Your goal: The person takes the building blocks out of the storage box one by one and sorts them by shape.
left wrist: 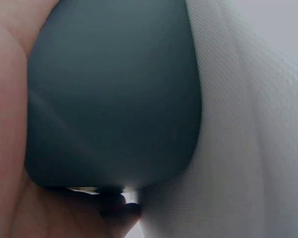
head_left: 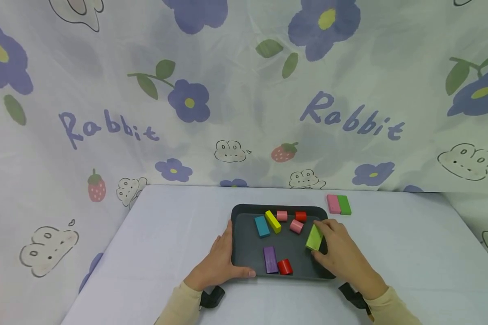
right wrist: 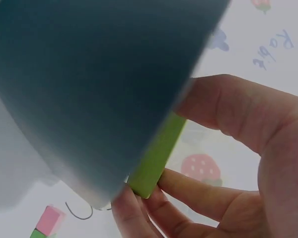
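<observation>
My left hand (head_left: pixel 219 264) rests against the near left corner of a dark grey tray (head_left: pixel 244 243), fingers straight along its left side and thumb along the front edge. Over the tray's right part, my right hand (head_left: pixel 341 250) pinches a light green block (head_left: pixel 314 238) between thumb and fingers. The right wrist view shows the fingers at the ends of this block (right wrist: pixel 156 161), partly hidden by the tray's side. Inside the tray lie a blue block (head_left: pixel 262 226), a yellow block (head_left: pixel 273 221), a purple block (head_left: pixel 270 260), and several red and pink cylinders.
A pink block (head_left: pixel 333 204) and a green block (head_left: pixel 344 205) lie side by side on the white table (head_left: pixel 179 225), beyond the tray's far right corner. Behind the table hangs a patterned cloth (head_left: pixel 244 104). The tray's dark outside (left wrist: pixel 114 99) fills much of the left wrist view.
</observation>
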`<action>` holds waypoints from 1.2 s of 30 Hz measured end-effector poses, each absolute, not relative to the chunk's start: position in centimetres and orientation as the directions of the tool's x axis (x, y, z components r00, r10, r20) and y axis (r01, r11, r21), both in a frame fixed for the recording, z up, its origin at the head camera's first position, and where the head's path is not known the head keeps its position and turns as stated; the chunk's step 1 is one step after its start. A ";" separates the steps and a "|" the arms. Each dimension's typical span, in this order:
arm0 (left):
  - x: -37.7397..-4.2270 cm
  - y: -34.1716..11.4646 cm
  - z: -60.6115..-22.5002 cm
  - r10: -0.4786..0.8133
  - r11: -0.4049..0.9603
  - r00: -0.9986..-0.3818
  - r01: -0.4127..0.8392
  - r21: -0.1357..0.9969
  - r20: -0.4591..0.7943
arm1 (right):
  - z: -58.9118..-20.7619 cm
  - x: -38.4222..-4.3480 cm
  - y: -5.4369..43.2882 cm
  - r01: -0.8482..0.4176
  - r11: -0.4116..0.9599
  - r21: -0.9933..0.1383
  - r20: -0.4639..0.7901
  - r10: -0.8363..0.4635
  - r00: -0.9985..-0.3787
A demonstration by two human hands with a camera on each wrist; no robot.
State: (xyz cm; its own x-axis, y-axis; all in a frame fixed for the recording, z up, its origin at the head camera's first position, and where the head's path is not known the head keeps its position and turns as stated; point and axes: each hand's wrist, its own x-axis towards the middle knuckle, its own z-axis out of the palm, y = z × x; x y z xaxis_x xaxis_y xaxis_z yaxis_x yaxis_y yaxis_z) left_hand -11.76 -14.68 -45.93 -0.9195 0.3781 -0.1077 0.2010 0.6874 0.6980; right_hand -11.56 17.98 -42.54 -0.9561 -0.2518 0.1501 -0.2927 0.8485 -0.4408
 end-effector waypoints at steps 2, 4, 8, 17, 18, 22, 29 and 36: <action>-11.7 -14.7 -46.0 0.378 0.689 -0.920 0.202 0.696 -0.106 | -42.5 -11.5 18.0 -0.294 0.845 -0.447 0.161 -0.248 -0.955; -11.7 -14.8 -46.1 0.377 0.691 -0.920 0.203 0.694 -0.106 | -42.4 -11.5 18.1 -0.293 0.842 -0.453 0.163 -0.245 -0.956; -11.8 -14.9 -46.3 0.379 0.690 -0.920 0.205 0.694 -0.105 | -42.3 -11.5 18.2 -0.288 0.839 -0.463 0.157 -0.242 -0.958; -11.7 -14.9 -46.3 0.381 0.684 -0.919 0.208 0.699 -0.099 | -41.9 -11.7 18.8 -0.284 0.848 -0.447 0.174 -0.229 -0.958; -11.7 -14.9 -46.3 0.381 0.686 -0.919 0.208 0.698 -0.100 | -41.9 -11.8 18.9 -0.283 0.849 -0.446 0.174 -0.227 -0.958; -11.6 -14.9 -46.3 0.380 0.689 -0.919 0.208 0.694 -0.102 | -41.9 -11.9 19.4 -0.277 0.850 -0.448 0.172 -0.223 -0.960; -11.5 -14.9 -46.5 0.379 0.688 -0.920 0.209 0.695 -0.098 | -41.9 -12.1 20.0 -0.276 0.839 -0.469 0.181 -0.214 -0.960; -11.6 -15.0 -46.6 0.383 0.692 -0.919 0.215 0.689 -0.097 | -42.1 -12.3 20.6 -0.268 0.837 -0.477 0.179 -0.205 -0.962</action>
State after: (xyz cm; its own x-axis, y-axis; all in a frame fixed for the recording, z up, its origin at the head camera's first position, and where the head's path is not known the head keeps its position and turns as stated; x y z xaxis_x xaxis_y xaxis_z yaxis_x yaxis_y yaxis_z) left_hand -11.55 -14.95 -46.56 -0.9187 0.3828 -0.0972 0.2155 0.6921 0.6889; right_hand -12.26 20.56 -42.09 -0.9621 -0.2053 0.1793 -0.2676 0.8371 -0.4772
